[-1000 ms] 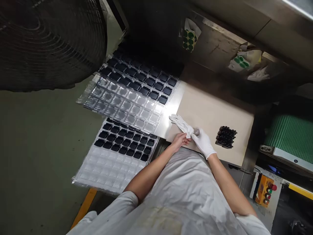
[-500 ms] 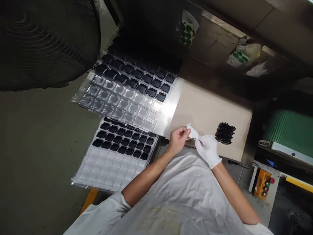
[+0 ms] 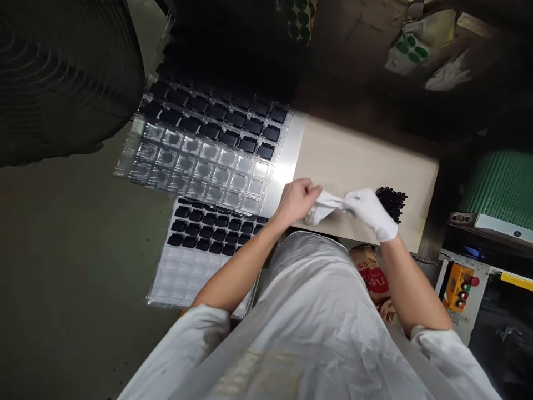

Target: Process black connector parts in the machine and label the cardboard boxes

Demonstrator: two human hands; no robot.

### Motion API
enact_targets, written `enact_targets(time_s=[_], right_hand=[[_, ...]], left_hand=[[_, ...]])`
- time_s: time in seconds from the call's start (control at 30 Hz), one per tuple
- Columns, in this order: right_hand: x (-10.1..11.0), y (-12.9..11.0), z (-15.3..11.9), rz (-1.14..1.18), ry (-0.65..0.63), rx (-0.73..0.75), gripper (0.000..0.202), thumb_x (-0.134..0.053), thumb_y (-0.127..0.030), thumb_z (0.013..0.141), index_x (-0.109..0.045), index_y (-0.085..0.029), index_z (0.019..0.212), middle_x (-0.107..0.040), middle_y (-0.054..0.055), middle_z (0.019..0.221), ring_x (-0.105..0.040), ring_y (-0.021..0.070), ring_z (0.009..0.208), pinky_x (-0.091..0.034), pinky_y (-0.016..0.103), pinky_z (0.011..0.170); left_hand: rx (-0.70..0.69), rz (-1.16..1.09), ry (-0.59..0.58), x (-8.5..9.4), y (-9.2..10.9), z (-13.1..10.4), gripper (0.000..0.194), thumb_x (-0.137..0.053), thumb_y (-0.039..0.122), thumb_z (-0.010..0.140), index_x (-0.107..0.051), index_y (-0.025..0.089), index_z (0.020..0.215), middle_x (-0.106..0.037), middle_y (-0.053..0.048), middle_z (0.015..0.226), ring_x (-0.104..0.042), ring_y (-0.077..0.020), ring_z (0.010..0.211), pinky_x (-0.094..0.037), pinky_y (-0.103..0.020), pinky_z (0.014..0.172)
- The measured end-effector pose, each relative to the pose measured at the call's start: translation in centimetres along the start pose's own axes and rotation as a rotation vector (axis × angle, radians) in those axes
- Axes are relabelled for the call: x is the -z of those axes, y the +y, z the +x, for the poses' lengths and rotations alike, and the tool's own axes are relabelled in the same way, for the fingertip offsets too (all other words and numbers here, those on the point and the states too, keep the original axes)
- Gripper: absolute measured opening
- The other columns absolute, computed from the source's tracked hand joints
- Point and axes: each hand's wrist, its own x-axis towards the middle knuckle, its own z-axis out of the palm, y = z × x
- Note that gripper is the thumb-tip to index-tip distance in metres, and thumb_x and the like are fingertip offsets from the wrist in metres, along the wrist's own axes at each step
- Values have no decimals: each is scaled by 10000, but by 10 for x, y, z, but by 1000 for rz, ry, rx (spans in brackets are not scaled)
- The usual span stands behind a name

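A loose white glove (image 3: 325, 210) is stretched between my two hands above the near edge of the beige board (image 3: 353, 150). My left hand (image 3: 296, 201) is bare, and its closed fingers grip one end of the glove. On my right hand (image 3: 368, 211) I wear a white glove; its fingers pinch the other end of the loose one. Just beyond my right hand, a tight cluster of small black parts (image 3: 393, 204) stands on the board, partly hidden by that hand.
Left of the board lie clear plastic trays (image 3: 208, 169), some pockets filled with black pieces. Another part-filled tray (image 3: 183, 272) sits lower. A large fan (image 3: 62, 78) is at upper left. A green ribbed conveyor (image 3: 499, 189) and an orange button box (image 3: 458, 289) stand at right.
My hands have moved apart, pulling the loose glove out longer between them. The camera view has shifted, and a brown and red bag now shows below the board.
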Motion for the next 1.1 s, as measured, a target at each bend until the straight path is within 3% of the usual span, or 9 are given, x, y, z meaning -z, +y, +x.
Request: enact_targets(time_s=[0.13,0.23,0.43,0.53,0.63,0.73,0.9,1.0,1.1], right_hand=[[39,-34,16,123,26,76,176,-525,-239,620,-491,-195,453,-419,-31,414,-337,91,436,-235,270,468],[45,-35,8,23,123,122,189,-540,-253,653,-485,-192,483,-408,-37,459,-344,92,480,-238,270,500],[-16,35,-1,-709,132,-1,278,-502,-333,878,-701,-182,756,-687,51,715,-586,191,695,-278,302,613],[-53,72,5,-767,16,-59,292,-500,-336,910,-749,-192,862,-773,112,916,-671,243,837,-329,305,660],[-73,90,5,-735,-30,-61,292,-503,-328,909,-756,-186,877,-777,139,981,-687,256,896,-367,305,703],[-72,92,1,-663,-53,-87,231,-558,-322,859,-746,-189,834,-773,110,921,-678,240,849,-378,294,696],[-45,90,18,-441,65,-173,405,-455,-467,952,-741,-185,897,-760,59,876,-649,186,795,-429,262,703],[-37,92,51,-342,221,-192,447,-486,-520,954,-697,-167,1129,-752,107,1094,-657,211,959,-456,282,821],[-33,94,83,-254,273,-174,295,-620,-421,878,-690,-165,1006,-752,112,1026,-653,213,942,-452,282,845]], left_hand=[[-152,-167,-95,8,38,62,304,-658,262,818,-487,179,581,-711,-67,976,-648,-186,912,-449,-324,866],[-161,-400,-179,0,36,78,313,-650,278,834,-455,192,605,-731,-71,946,-672,-195,932,-476,-323,877],[-76,82,-9,-39,-46,20,277,-615,276,897,-481,219,661,-702,-67,910,-651,-218,912,-505,-366,904],[7,225,-9,-56,-82,-20,197,-637,206,856,-532,225,691,-660,-78,825,-633,-275,911,-497,-430,918],[35,295,34,-64,-88,-30,85,-636,223,875,-617,205,955,-680,-123,1031,-615,-312,1065,-474,-454,981],[38,376,41,-68,-81,-6,305,-655,341,919,-597,177,1168,-690,-140,1107,-626,-315,1100,-482,-431,961],[13,565,-35,-73,-79,41,219,-701,290,898,-641,180,1078,-724,-133,1016,-660,-330,1028,-472,-419,874],[-11,574,-27,-77,-86,43,235,-716,313,894,-645,185,1079,-723,-138,1048,-646,-341,1054,-450,-433,900],[-39,573,14,-82,-94,34,244,-694,362,920,-641,193,1089,-711,-145,1105,-621,-344,1092,-425,-444,932]])
